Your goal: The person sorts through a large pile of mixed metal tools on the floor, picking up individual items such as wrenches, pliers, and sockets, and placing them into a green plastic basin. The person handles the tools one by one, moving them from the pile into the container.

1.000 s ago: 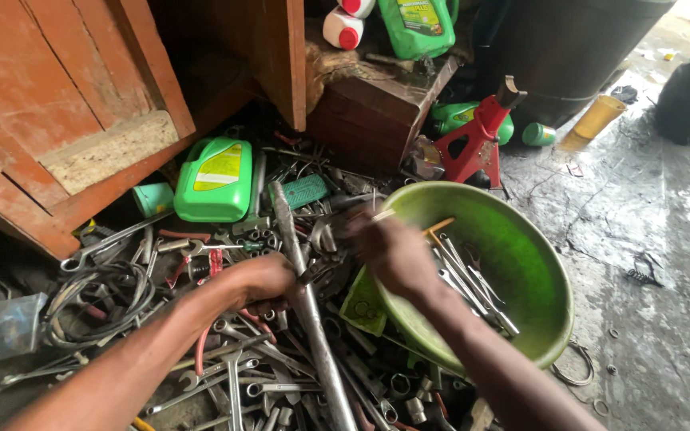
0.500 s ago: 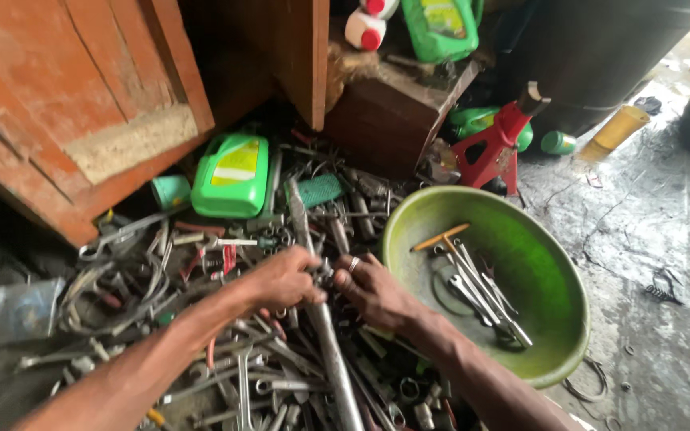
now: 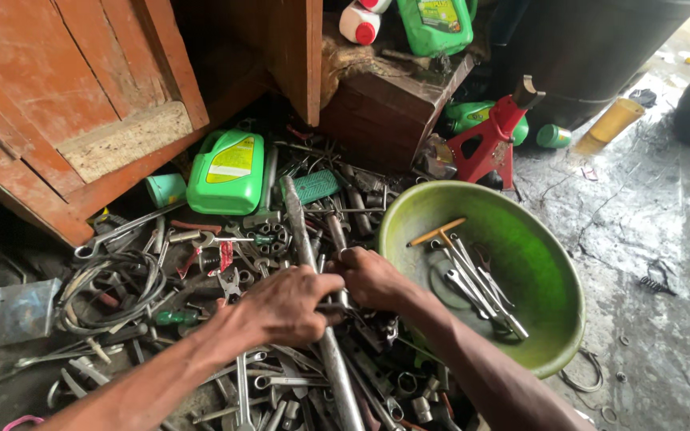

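Note:
Both of my hands reach into a heap of spanners and other metal tools (image 3: 225, 263) on the floor. My left hand (image 3: 285, 307) is curled around a small metal tool beside a long steel pipe (image 3: 301, 231). My right hand (image 3: 373, 278) pinches the same spot from the right; what it grips is hidden by the fingers. To the right stands a green plastic basin (image 3: 553, 307) holding several spanners and a wooden-handled tool (image 3: 437, 232).
A green oil jug (image 3: 228, 172) lies at the back of the heap. A red jack stand (image 3: 493, 144) stands behind the basin. Wooden panels (image 3: 65, 104) and a wooden box (image 3: 385, 108) close off the back. Wet concrete floor (image 3: 664, 231) lies at right.
My right hand has come back from the basin to the tool heap and met my left hand near the pipe. The view has shifted slightly.

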